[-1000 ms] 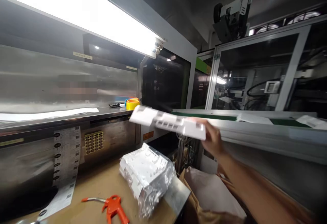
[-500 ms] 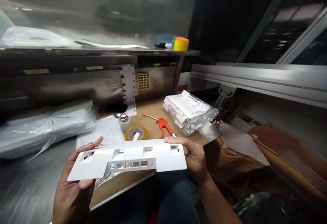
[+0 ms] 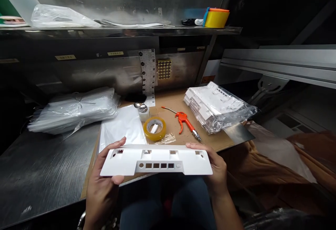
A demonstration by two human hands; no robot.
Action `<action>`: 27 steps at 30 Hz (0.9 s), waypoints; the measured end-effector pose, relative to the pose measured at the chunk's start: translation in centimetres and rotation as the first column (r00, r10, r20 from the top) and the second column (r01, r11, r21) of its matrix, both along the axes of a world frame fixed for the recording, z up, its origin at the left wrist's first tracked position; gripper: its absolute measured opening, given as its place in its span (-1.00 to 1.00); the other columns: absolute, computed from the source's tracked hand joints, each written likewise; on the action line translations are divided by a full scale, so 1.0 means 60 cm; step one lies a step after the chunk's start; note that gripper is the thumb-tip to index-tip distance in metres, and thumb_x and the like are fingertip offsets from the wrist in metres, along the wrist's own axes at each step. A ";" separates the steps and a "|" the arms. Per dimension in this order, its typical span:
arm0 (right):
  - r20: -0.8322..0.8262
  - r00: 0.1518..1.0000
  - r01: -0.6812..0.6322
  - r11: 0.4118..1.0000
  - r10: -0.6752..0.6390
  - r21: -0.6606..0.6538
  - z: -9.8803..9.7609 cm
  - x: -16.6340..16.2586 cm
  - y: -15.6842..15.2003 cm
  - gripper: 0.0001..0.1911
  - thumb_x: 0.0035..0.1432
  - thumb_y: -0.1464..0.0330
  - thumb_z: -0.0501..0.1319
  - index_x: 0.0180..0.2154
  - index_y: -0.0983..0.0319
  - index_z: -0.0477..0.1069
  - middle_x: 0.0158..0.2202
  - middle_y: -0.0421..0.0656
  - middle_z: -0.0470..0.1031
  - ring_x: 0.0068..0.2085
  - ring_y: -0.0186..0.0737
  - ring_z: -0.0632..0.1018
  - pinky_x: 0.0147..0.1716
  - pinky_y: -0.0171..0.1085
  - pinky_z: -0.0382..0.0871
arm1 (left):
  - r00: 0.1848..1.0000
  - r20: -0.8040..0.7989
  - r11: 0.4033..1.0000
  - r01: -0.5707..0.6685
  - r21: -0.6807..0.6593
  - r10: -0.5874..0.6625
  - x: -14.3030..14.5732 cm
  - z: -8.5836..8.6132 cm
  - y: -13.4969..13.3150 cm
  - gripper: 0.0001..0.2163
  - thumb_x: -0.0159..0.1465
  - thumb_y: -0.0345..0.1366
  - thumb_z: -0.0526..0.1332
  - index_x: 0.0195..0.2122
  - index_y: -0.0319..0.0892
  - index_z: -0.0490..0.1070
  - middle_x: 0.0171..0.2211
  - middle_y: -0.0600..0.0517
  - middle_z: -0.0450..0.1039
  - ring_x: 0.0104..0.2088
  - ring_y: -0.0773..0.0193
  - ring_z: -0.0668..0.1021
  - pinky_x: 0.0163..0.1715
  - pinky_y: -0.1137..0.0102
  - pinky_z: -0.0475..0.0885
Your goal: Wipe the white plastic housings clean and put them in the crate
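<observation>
A long white plastic panel [image 3: 157,160] with a row of small square holes is held level over my lap, just in front of the bench edge. My left hand [image 3: 103,184] grips its left end, thumb underneath and fingers over the top edge. My right hand [image 3: 216,168] grips its right end the same way. Beyond the panel on the brown cardboard mat [image 3: 173,116] lie a roll of clear tape [image 3: 154,128], an orange air blow gun [image 3: 185,120] and a flat white plastic bag [image 3: 123,129].
A clear bag of white plastic parts [image 3: 216,105] sits at the mat's right. A stack of clear bags [image 3: 73,109] lies on the steel bench at left. A yellow tape roll [image 3: 216,17] stands on the shelf above. A conveyor rail [image 3: 278,63] runs at right.
One second ago my right hand alone lifted the panel from the conveyor. Now both hands hold it over my lap, it has levelled out, and the view has swung down to the bench.
</observation>
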State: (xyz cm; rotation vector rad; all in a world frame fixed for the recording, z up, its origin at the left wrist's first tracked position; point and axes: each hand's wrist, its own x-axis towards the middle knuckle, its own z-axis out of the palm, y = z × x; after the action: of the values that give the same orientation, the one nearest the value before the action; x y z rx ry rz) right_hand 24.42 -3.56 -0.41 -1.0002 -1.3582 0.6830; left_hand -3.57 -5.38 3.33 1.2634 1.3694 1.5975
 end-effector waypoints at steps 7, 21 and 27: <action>-0.035 0.999 -0.027 1.000 0.027 -0.015 -0.015 0.001 0.012 -0.73 0.20 0.43 0.37 -0.07 0.04 0.60 -0.05 -0.19 0.67 0.00 -0.06 0.67 0.08 -0.15 0.54 | 1.000 0.007 1.000 0.010 0.018 -0.010 0.004 0.006 -0.005 -0.33 0.04 0.22 0.44 0.11 0.01 0.46 0.24 -0.05 0.44 0.34 -0.08 0.34 0.28 0.26 0.30; -0.019 0.998 0.061 0.998 -0.061 -0.014 -0.051 0.009 0.020 -0.77 0.23 0.34 0.32 -0.05 0.12 0.57 0.06 -0.05 0.62 0.10 0.11 0.61 0.15 0.08 0.49 | 0.995 0.076 0.990 0.059 0.132 -0.070 0.023 -0.003 0.005 -0.31 -0.10 0.16 0.53 0.06 0.07 0.52 0.26 -0.05 0.42 0.41 -0.08 0.25 0.37 0.16 0.19; 0.131 0.974 -0.210 0.952 0.184 0.223 -0.032 -0.004 0.043 -0.62 0.31 0.52 0.17 0.10 0.13 0.49 0.16 -0.07 0.55 0.21 0.07 0.53 0.25 0.13 0.39 | 0.603 0.797 0.937 0.269 -0.224 0.018 -0.001 -0.001 0.000 -0.31 0.22 0.36 0.14 0.09 -0.10 0.54 0.07 -0.17 0.60 0.24 -0.18 0.49 0.15 -0.03 0.50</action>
State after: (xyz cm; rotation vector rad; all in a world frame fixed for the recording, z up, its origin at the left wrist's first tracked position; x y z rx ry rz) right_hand 24.18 -0.98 -2.35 -0.7262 -1.6097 0.6042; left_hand -3.62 -5.39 3.28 0.3177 0.8621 1.4611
